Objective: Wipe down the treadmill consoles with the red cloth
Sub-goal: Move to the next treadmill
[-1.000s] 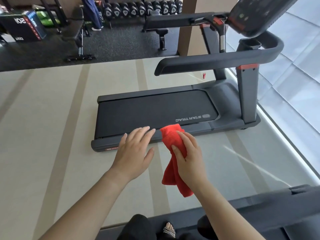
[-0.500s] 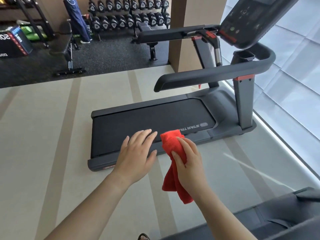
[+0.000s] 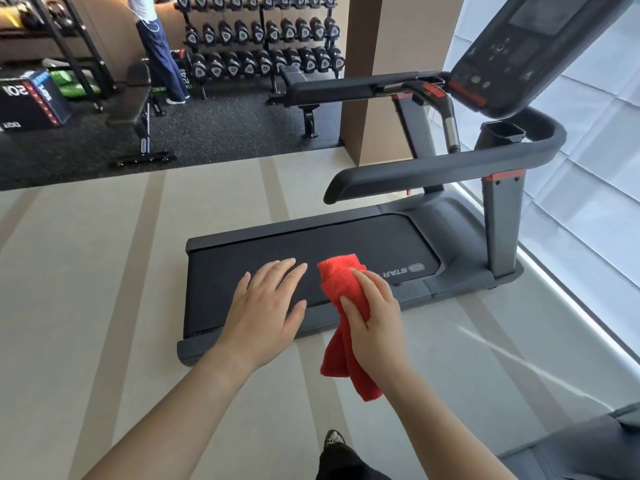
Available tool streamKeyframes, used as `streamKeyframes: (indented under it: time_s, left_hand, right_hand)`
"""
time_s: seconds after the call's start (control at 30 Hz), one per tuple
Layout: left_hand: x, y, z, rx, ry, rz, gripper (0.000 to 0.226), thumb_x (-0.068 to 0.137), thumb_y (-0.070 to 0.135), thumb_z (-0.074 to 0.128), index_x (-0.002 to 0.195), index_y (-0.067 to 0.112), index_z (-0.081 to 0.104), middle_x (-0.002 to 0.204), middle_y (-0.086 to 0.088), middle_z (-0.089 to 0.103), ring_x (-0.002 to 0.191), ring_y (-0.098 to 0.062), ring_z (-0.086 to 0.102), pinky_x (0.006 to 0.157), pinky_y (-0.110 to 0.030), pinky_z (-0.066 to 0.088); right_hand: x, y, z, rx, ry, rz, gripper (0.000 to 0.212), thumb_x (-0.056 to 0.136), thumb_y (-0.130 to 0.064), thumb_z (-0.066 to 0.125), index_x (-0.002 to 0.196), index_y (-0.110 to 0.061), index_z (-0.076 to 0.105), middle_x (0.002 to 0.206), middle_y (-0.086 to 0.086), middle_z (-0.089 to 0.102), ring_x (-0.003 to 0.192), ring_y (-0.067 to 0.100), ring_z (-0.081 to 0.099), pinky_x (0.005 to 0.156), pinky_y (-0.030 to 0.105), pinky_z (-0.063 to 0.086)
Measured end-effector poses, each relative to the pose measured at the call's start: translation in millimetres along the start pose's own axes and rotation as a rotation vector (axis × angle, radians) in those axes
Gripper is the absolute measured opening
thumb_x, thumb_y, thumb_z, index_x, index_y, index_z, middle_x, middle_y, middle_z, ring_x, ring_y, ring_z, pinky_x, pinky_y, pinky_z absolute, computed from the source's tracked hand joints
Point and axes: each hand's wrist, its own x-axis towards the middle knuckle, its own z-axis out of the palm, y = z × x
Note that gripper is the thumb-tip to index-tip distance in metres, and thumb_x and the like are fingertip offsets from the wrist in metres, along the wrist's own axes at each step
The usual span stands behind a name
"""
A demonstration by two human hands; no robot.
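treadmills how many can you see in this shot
2. One treadmill stands whole straight ahead, its console at the upper right. A dark grey piece in the lower right corner looks like part of a second, mostly out of frame. Others may be out of view.

beige floor (image 3: 86,271), treadmill (image 3: 311,251) standing on it

Left hand (image 3: 268,306) held out flat, palm down, fingers straight; right hand (image 3: 375,318) beside it, fingers curled round red cloth (image 3: 341,275).

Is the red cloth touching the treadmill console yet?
No, the right hand holds the red cloth in the air, apart from the console up at the right.
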Motion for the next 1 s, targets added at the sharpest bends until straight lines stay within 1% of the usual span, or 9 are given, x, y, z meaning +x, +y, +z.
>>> streamKeyframes:
  time_s: [0.1,0.23,0.33,0.43,0.53,0.67,0.8,0.9,1.0]
  left_hand:
    - [19.5,-13.6,13.8,0.011,0.020,0.010,0.060,0.086,0.046,0.027,0.140,0.023,0.039,0.143,0.003,0.041,0.132,-0.018,0.035,0.105,-0.051,0.031]
    - [63.2,-27.9,56.7,0.007,0.026,0.057,0.059,0.087,0.045,0.027,0.140,0.022,0.038,0.144,0.002,0.040,0.133,-0.017,0.033,0.106,-0.051,0.030]
    - [109.7,-33.0,108.7,-0.001,0.026,0.137,0.056,0.089,0.041,0.034,0.141,0.023,0.037,0.145,0.003,0.039,0.134,-0.017,0.031,0.108,-0.050,0.028]
    - [162.4,-35.3,159.2,0.026,0.042,0.257,0.055,0.089,0.040,0.036,0.140,0.022,0.037,0.143,0.002,0.041,0.132,-0.018,0.034,0.106,-0.052,0.032]
    - [201.6,-31.4,188.3,0.015,0.011,0.340,0.054,0.089,0.040,0.035,0.140,0.021,0.037,0.142,0.002,0.041,0.132,-0.018,0.034,0.104,-0.052,0.034]
    - [234.3,-27.4,196.9,0.001,-0.017,0.430,0.057,0.088,0.044,0.028,0.140,0.023,0.036,0.143,0.003,0.040,0.132,-0.016,0.033,0.104,-0.052,0.034]
    - [265.8,-26.5,196.3,-0.063,-0.015,0.483,0.058,0.088,0.044,0.027,0.140,0.022,0.037,0.143,0.003,0.040,0.132,-0.016,0.033,0.104,-0.051,0.034]
    - [278.8,-38.9,197.0,-0.113,-0.007,0.516,0.057,0.088,0.044,0.029,0.140,0.022,0.037,0.143,0.003,0.040,0.133,-0.015,0.032,0.104,-0.051,0.034]
    - [292.3,-67.1,190.5,-0.155,0.009,0.537,0.057,0.088,0.044,0.031,0.140,0.022,0.037,0.143,0.003,0.040,0.134,-0.014,0.031,0.105,-0.051,0.033]
  right_hand:
    - [18.6,10.9,16.3,0.016,0.002,-0.013,0.038,0.092,-0.027,0.053,0.130,-0.028,0.049,0.136,-0.014,0.042,0.117,0.019,0.042,0.098,0.031,0.036]
    - [49.0,50.7,33.8,0.005,0.040,0.016,0.038,0.093,-0.026,0.051,0.131,-0.030,0.047,0.136,-0.018,0.040,0.116,0.015,0.040,0.092,0.025,0.032]
    - [76.9,100.9,45.5,-0.019,0.114,0.052,0.037,0.093,-0.027,0.051,0.130,-0.031,0.047,0.136,-0.019,0.040,0.116,0.014,0.040,0.093,0.025,0.033]
    - [110.6,151.4,54.0,-0.047,0.208,0.023,0.036,0.092,-0.029,0.052,0.128,-0.031,0.049,0.135,-0.018,0.042,0.114,0.016,0.043,0.095,0.028,0.037]
    - [135.9,179.6,51.9,-0.082,0.273,0.066,0.036,0.093,-0.030,0.051,0.129,-0.030,0.049,0.136,-0.017,0.041,0.115,0.014,0.040,0.096,0.026,0.033]
    - [150.2,186.8,43.8,-0.090,0.339,0.142,0.036,0.093,-0.030,0.050,0.129,-0.032,0.047,0.136,-0.018,0.040,0.116,0.015,0.040,0.099,0.032,0.036]
    - [166.3,182.0,42.8,-0.087,0.393,0.178,0.036,0.094,-0.030,0.050,0.129,-0.034,0.046,0.135,-0.021,0.038,0.116,0.017,0.043,0.098,0.038,0.039]
    - [178.9,171.9,56.9,-0.105,0.434,0.185,0.037,0.093,-0.031,0.050,0.129,-0.035,0.045,0.135,-0.022,0.038,0.116,0.017,0.044,0.098,0.039,0.040]
    - [197.8,153.0,82.5,-0.099,0.453,0.165,0.036,0.093,-0.030,0.051,0.128,-0.036,0.046,0.133,-0.023,0.039,0.117,0.016,0.044,0.098,0.038,0.040]
